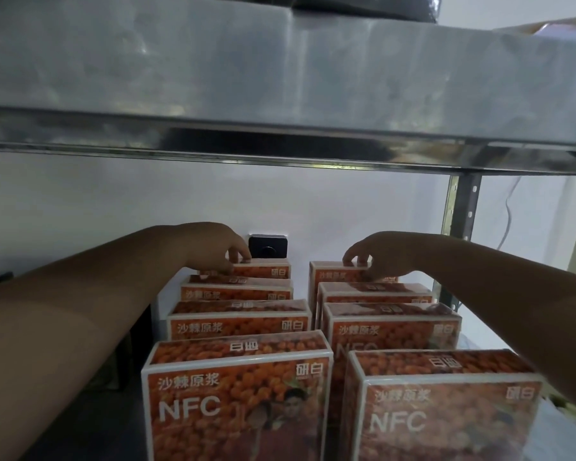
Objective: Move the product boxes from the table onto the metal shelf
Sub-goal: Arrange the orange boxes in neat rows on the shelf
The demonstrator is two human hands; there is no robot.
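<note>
Several orange product boxes marked NFC stand upright in two rows on the metal shelf (pixel 80 410). My left hand (pixel 222 246) reaches over the left row and grips the top edge of the rearmost left box (pixel 266 271). Over the right row, my right hand (pixel 376 252) pinches the top of the rearmost right box (pixel 333 276). The nearest boxes, one on the left (pixel 236 394) and one on the right (pixel 446 414), fill the foreground. Both forearms stretch above the rows. The table is out of view.
The shelf's upper level (pixel 280 94) hangs low across the top of the view. A perforated metal upright (pixel 464 207) stands at the right rear. A black wall socket (pixel 267 247) sits on the white wall behind the boxes. A white cable (pixel 509 211) hangs at the right.
</note>
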